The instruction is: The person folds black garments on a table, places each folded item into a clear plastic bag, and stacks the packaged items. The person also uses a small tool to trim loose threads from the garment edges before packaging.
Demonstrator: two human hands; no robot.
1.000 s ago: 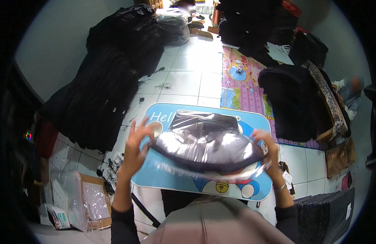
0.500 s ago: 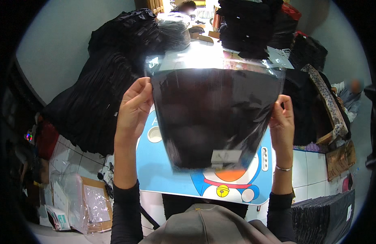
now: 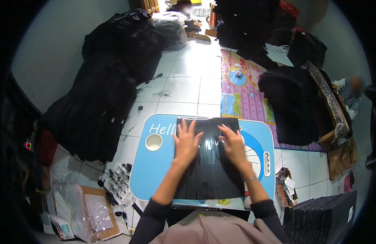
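At the far left, a piece of cardboard [image 3: 110, 225] with clear plastic sheeting lies low down on the tiled floor [image 3: 184, 83]. Above it in view, a large heap of black cloth [image 3: 96, 93] slopes along the wall, a few small white tags showing on it. Between this heap and the bench, dark thread scraps [image 3: 119, 183] lie tangled on the tiles.

The light-blue bench [image 3: 153, 179] stands in front of the person, with a round white recess [image 3: 154, 142] near its far left corner. The left hand [image 3: 187, 142] rests palm down on the upper left of a black packet [image 3: 212, 175], fingers spread, grasping nothing. The packet, glossy with clear film, lies flat across the middle of the bench, covering part of a printed cartoon figure. The right hand [image 3: 233, 146] lies on the packet's upper right, also palm down with fingers loosely extended and nothing gripped; a thin bracelet [image 3: 250, 178] circles that wrist. A white-rimmed slot [image 3: 267, 164] sits near the bench's right edge.

Farther right, a colourful mat [image 3: 249, 87] carries a mound of black cloth [image 3: 291, 107]. Nearer, a small open box [image 3: 286, 187] holds papers, just beside a row of flat black packages [image 3: 318, 221]. Another person [image 3: 350, 97] is partly visible at the far right.
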